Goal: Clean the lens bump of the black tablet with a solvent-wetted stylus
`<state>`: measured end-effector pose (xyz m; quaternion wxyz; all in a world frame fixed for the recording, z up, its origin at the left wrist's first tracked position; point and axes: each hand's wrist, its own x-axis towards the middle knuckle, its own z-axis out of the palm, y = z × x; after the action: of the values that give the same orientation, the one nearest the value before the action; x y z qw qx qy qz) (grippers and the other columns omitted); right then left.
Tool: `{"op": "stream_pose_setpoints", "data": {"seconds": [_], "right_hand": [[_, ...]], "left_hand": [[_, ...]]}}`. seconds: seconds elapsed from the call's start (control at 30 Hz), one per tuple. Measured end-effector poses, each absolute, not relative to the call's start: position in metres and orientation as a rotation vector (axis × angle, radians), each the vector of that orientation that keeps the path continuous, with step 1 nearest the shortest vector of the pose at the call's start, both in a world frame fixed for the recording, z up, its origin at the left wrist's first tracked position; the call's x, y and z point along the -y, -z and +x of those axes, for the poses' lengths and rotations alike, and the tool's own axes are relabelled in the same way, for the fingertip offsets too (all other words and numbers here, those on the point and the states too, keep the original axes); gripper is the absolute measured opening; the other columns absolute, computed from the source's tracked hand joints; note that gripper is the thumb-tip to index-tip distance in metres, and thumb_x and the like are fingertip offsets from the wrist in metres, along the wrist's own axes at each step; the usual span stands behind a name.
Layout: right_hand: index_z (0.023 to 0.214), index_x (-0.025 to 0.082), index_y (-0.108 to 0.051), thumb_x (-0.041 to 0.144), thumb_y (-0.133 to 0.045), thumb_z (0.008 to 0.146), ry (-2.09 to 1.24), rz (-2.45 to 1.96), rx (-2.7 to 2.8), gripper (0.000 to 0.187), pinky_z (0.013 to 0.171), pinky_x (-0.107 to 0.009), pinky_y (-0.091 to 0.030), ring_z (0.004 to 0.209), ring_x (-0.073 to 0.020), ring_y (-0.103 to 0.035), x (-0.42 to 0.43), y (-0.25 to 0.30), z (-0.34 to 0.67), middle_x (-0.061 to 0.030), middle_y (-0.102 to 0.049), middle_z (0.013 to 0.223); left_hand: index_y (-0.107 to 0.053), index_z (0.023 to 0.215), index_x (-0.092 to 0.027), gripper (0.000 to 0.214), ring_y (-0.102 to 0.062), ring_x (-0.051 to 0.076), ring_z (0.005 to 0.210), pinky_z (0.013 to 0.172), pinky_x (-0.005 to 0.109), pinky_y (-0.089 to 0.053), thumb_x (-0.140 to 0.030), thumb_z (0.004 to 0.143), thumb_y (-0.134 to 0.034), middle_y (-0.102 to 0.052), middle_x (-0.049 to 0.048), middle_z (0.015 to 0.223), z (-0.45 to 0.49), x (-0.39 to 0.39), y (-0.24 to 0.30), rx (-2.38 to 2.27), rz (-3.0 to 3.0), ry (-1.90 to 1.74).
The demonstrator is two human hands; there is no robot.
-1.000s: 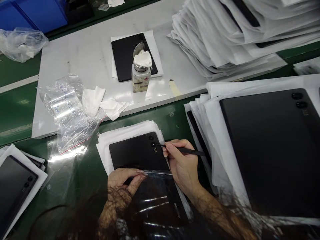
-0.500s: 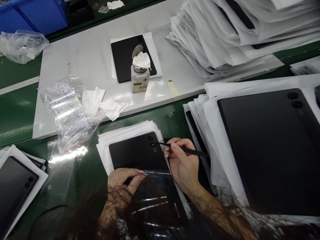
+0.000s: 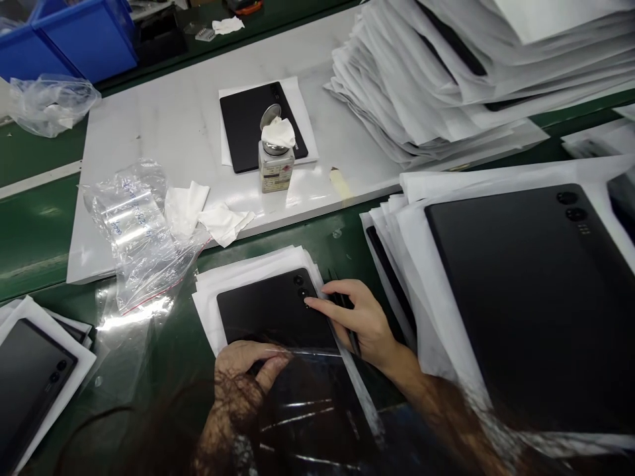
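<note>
Green bench (image 3: 40, 225) underneath: right hand (image 3: 360, 320) is clasping a thin black tool (image 3: 333, 281), forefinger pressing a black tablet back (image 3: 268, 314) beside its lenses; left hand (image 3: 243, 370) is pinching clear film (image 3: 307, 348) at the tablet's near edge. White paper sheets (image 3: 208, 294) are lying beneath.

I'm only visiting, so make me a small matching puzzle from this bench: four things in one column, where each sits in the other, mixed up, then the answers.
1. right hand
2. small bottle
3. clear zip bag
4. blue bin

A. top left corner of the view
B. index fingertip by the black tablet's camera lenses, thin black tool tucked under it
C. stands on the white board, crumpled wipe on top
D. lies over the white board's near left edge

Pairs: 1-B, 2-C, 3-D, 4-A
</note>
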<state>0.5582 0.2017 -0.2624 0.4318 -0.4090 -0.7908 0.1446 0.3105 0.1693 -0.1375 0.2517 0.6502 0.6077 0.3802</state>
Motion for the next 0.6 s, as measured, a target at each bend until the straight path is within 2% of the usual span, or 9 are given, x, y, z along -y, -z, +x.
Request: {"op": "stream_pose_setpoints", "data": {"seconds": [0.1,0.2,0.3,0.43,0.6], "right_hand": [[0.148,0.036,-0.097,-0.005,-0.064,0.112,-0.269,-0.91,1.96,0.065,0.085,-0.042,-0.079,0.102,-0.0271,-0.09,-0.207,0.261,0.552,-0.0089,-0.091,0.123],[0.149,0.041,-0.097,-0.008,-0.066,0.11,-0.327,-0.906,1.98,0.07,0.085,-0.04,-0.076,0.098,-0.0241,-0.087,-0.215,0.252,0.547,-0.0051,-0.089,0.117],[0.136,0.048,-0.102,0.0,-0.071,0.114,-0.414,-0.969,1.959,0.061,0.085,-0.042,-0.071,0.096,-0.025,-0.084,-0.222,0.244,0.543,-0.0042,-0.09,0.113],[0.114,0.048,-0.106,0.009,-0.072,0.117,-0.458,-1.105,1.946,0.051,0.087,-0.043,-0.065,0.095,-0.0248,-0.079,-0.226,0.245,0.537,-0.0055,-0.09,0.108],[0.115,0.044,-0.106,0.014,-0.075,0.115,-0.398,-1.24,1.896,0.043,0.093,-0.047,-0.067,0.099,-0.0273,-0.079,-0.227,0.248,0.54,-0.0083,-0.09,0.108]], "left_hand": [[-0.069,0.064,-0.03,0.022,-0.07,0.011,0.046,0.051,0.017,-0.056,-0.044,0.077,-0.058,-0.074,-0.01,0.054,0.311,-0.17,0.139,-1.654,1.78,-1.063],[-0.069,0.062,-0.029,0.022,-0.071,0.013,0.046,0.05,0.02,-0.057,-0.043,0.076,-0.059,-0.075,-0.0085,0.054,0.311,-0.17,0.139,-1.662,1.773,-1.081],[-0.07,0.063,-0.029,0.018,-0.071,0.014,0.047,0.05,0.021,-0.057,-0.04,0.075,-0.061,-0.075,-0.0081,0.054,0.31,-0.169,0.14,-1.654,1.753,-1.069],[-0.07,0.064,-0.029,0.014,-0.071,0.015,0.049,0.053,0.023,-0.058,-0.036,0.073,-0.063,-0.075,-0.0079,0.055,0.31,-0.166,0.142,-1.658,1.722,-1.058],[-0.071,0.067,-0.03,0.01,-0.072,0.016,0.053,0.057,0.023,-0.058,-0.034,0.073,-0.064,-0.076,-0.0074,0.06,0.31,-0.165,0.139,-1.653,1.67,-1.061]]}}
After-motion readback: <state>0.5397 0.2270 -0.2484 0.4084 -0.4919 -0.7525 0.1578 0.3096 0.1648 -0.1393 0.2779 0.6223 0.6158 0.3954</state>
